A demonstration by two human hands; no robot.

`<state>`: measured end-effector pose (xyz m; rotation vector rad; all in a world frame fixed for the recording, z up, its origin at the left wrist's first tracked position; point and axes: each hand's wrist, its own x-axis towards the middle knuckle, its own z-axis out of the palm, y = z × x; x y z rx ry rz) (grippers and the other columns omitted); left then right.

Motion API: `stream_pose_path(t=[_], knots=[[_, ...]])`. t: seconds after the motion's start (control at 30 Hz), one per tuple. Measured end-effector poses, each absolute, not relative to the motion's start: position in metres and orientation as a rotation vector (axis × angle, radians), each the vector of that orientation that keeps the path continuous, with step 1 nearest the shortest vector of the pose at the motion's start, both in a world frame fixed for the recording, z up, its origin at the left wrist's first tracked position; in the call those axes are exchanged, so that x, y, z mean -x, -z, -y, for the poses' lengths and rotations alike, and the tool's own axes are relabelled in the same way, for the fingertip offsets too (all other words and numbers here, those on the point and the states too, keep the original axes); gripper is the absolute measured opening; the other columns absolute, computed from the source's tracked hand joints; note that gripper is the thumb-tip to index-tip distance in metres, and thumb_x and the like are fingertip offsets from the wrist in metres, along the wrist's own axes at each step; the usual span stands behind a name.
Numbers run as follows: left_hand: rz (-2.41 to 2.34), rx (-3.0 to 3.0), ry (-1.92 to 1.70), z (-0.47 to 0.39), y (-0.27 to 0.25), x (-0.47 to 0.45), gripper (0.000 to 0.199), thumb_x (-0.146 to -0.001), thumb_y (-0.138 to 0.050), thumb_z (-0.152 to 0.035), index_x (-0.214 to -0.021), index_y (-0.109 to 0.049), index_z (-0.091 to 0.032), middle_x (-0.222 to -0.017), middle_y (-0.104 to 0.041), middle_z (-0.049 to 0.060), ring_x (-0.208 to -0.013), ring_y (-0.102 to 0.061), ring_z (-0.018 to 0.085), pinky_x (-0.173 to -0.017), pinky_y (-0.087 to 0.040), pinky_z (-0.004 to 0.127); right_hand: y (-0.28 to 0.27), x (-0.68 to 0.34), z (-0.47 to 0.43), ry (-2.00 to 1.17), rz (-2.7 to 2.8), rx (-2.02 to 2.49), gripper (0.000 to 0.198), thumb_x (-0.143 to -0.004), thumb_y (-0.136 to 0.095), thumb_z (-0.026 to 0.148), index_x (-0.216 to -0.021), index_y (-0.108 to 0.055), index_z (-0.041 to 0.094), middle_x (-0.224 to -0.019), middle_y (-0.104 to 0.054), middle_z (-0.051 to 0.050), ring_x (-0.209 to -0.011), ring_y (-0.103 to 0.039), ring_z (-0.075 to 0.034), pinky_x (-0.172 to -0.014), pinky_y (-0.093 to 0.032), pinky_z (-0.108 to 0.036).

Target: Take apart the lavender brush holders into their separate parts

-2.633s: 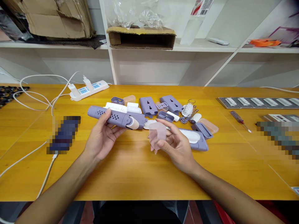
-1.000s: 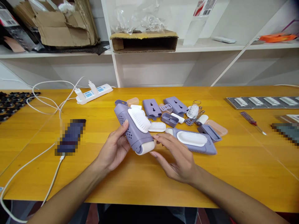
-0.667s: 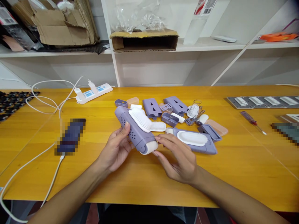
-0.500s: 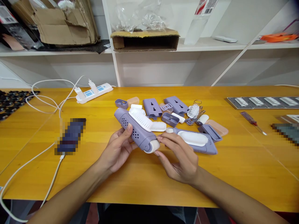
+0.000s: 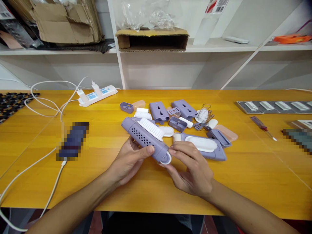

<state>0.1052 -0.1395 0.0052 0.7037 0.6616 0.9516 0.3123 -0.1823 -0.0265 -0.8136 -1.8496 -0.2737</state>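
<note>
Tilted down to the right, a purple cleaning brush (image 5: pixel 156 149) with rows of small holes is held above the table. White bristles (image 5: pixel 150 128) run along its upper side, and a white toothed roller (image 5: pixel 167 158) sits in its lower end. My left hand (image 5: pixel 129 161) is closed around the middle of the body, thumb on the perforated face. With thumb and fingers, my right hand (image 5: pixel 192 169) pinches the roller end. Just behind lies another purple piece (image 5: pixel 220 152) with a white oval pad (image 5: pixel 201 144).
Purple housings (image 5: pixel 158 112), a small purple box (image 5: pixel 177 124), white brush heads (image 5: pixel 167 131) and springs (image 5: pixel 204 115) lie behind my hands. A screwdriver (image 5: pixel 263 127) is to the right. Leftward are a blurred phone (image 5: pixel 73 141) on a cable and a power strip (image 5: pixel 98 96).
The brush has turned about its length, showing more of its perforated side, and shifted slightly right and down. My left thumb now lies nearer the roller end; my right hand still grips there.
</note>
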Motion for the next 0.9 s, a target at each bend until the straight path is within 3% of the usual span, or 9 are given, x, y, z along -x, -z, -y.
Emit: stream_pose_path(t=[0.13,0.37,0.7,0.9], knots=[[-0.634,-0.724,-0.885,0.1413,-0.0061,-0.106,0.071,-0.068,-0.109,-0.027,-0.127,-0.069,-0.02,-0.129,-0.079,0.012,-0.124,-0.074,0.031,-0.113,-0.056,0.046,0.0304,-0.3129,0.1832,0.261,1.861,0.811,0.051,-0.098,-0.071,0.013,-0.148,-0.061,0.02,-0.112,-0.073,-0.013,-0.1,-0.074,-0.03,-0.082,-0.068,-0.05],[-0.635,-0.751,-0.879,0.144,-0.0092,-0.109,0.064,-0.07,-0.107,-0.024,-0.121,-0.069,-0.02,-0.119,-0.081,0.01,-0.111,-0.077,0.028,-0.104,-0.059,0.043,0.0306,-0.3094,0.1811,0.243,1.833,0.813,0.047,-0.098,-0.072,0.017,-0.144,-0.061,0.022,-0.111,-0.072,-0.012,-0.096,-0.074,-0.029,-0.08,-0.067,-0.049],[-0.711,-0.75,-0.889,0.1455,-0.0045,-0.1111,0.063,-0.07,-0.107,-0.026,-0.12,-0.07,-0.019,-0.119,-0.08,0.01,-0.112,-0.076,0.028,-0.104,-0.058,0.043,0.0345,-0.3089,0.1827,0.354,1.885,0.902,0.038,-0.102,-0.076,0.04,-0.134,-0.064,0.023,-0.105,-0.076,-0.014,-0.091,-0.074,-0.031,-0.076,-0.064,-0.045],[-0.697,-0.766,-0.888,0.146,-0.0066,-0.111,0.06,-0.073,-0.105,-0.025,-0.121,-0.07,-0.019,-0.12,-0.08,0.011,-0.113,-0.076,0.029,-0.104,-0.057,0.043,0.0248,-0.3107,0.1802,-0.066,1.81,0.863,0.037,-0.108,-0.069,0.047,-0.133,-0.06,0.021,-0.104,-0.067,-0.012,-0.09,-0.068,-0.029,-0.071,-0.061,-0.042]])
